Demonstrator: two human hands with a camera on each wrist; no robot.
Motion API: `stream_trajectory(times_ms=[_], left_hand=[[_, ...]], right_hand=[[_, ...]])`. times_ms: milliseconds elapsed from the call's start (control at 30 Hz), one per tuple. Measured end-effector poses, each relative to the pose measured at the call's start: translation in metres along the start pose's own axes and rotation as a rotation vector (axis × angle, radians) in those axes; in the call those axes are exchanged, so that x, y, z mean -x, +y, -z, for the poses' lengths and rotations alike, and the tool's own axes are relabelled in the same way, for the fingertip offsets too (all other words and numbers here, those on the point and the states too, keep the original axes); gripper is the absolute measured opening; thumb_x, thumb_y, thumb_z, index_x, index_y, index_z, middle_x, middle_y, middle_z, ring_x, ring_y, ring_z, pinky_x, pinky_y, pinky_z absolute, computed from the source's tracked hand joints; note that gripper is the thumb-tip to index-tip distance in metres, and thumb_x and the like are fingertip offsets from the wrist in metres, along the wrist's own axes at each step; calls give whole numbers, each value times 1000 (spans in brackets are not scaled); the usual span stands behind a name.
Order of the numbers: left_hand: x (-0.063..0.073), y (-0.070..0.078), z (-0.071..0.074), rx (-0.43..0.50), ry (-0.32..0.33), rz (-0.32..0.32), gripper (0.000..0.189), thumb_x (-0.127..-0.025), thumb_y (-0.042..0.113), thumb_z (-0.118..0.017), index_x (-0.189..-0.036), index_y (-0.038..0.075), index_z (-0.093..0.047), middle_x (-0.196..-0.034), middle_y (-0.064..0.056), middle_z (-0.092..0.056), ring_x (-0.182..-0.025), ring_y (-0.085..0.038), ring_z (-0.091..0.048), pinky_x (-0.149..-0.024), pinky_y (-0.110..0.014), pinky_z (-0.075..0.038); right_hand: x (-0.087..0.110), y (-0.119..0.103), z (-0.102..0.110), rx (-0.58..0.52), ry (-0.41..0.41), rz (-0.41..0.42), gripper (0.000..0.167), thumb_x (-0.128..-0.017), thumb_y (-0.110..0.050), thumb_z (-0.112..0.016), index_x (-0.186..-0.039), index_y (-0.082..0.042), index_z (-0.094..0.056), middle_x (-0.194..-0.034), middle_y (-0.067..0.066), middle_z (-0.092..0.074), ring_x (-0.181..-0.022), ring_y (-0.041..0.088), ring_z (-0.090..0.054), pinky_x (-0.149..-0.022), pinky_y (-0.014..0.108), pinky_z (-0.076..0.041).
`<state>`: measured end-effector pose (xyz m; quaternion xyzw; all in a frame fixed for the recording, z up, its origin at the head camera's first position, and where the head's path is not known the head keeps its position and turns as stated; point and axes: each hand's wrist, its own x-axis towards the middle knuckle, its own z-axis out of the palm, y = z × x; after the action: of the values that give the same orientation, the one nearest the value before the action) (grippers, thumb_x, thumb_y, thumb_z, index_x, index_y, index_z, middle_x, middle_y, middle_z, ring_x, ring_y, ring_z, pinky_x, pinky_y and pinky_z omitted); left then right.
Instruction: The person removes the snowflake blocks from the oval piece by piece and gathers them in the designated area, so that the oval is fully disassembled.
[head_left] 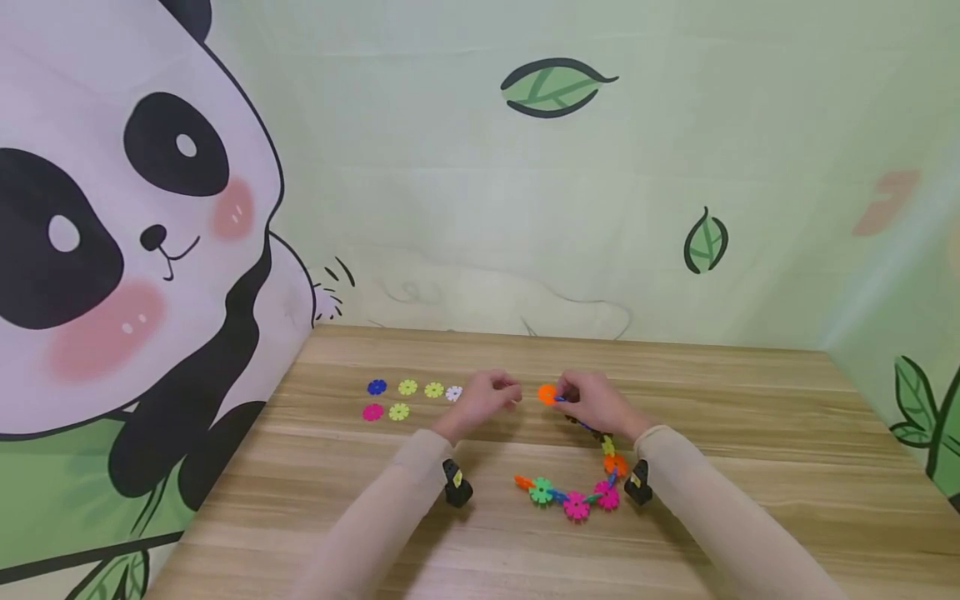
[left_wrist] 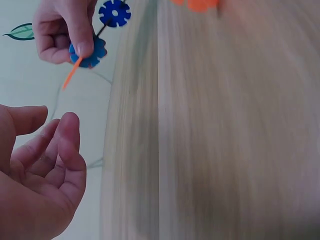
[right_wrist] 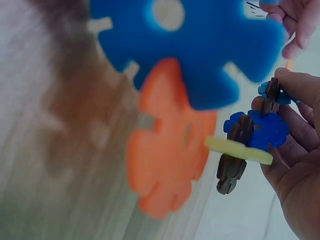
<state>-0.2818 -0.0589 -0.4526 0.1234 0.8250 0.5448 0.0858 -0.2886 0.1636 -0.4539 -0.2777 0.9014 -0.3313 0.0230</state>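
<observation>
My right hand (head_left: 596,402) pinches a light blue notched plastic disc (left_wrist: 96,53) between thumb and fingers. An orange disc (head_left: 547,393) is slotted into that blue one and points toward the left hand. From the pinched disc a chain of linked snowflake discs curves down to the table, with brown, dark blue (right_wrist: 270,129), yellow (right_wrist: 240,150) and orange (right_wrist: 170,145) pieces along it. Farther along lie pink (head_left: 576,506) and green (head_left: 541,491) ones. My left hand (left_wrist: 45,165) holds nothing, its fingers loosely bent, thumb apart, just short of the orange disc.
Loose discs lie left of the left hand on the wooden table (head_left: 262,517): a blue one (head_left: 377,387), a pink one (head_left: 372,412), a white one (head_left: 453,393) and several yellow ones (head_left: 407,387). Behind the table hangs a green backdrop (head_left: 420,167) with a printed panda.
</observation>
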Motion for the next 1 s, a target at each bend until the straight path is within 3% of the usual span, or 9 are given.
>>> stream_trajectory(times_ms=[167, 300, 767, 1000], left_hand=[[-3, 0, -7, 132, -67, 47, 29, -96, 13, -53, -116, -9, -58, -102, -19, -66, -96, -36, -63, -86, -45, -50], [-2, 1, -10, 184, -108, 59, 32, -98, 14, -52, -119, -9, -56, -107, -20, -64, -101, -38, -60, -89, -46, -48], [-8, 1, -23, 208, -87, 76, 22, -92, 5, -59, -109, -8, -59, -93, -15, -67, -94, -37, -63, -80, -41, -53], [-10, -1, -28, 247, -84, 71, 18, -91, -1, -56, -106, -11, -59, -91, -15, -65, -82, -24, -64, -80, -40, -53]], right_hand=[[-1, -1, 0, -2, -4, 10, 14, -84, -11, -72, -85, -11, -58, -75, -5, -61, -65, 12, -53, -60, 27, -48], [-1, -2, 0, -3, -4, 19, 14, -84, -9, -72, -84, -11, -58, -76, -5, -62, -64, 11, -53, -60, 26, -48], [-2, -6, -2, 9, -42, 25, 13, -85, -11, -71, -86, -12, -59, -79, -5, -62, -69, 11, -55, -62, 27, -48], [-2, -7, -2, 14, -61, 20, 13, -86, -13, -71, -86, -13, -58, -80, -5, -62, -69, 12, -53, -61, 27, -47]])
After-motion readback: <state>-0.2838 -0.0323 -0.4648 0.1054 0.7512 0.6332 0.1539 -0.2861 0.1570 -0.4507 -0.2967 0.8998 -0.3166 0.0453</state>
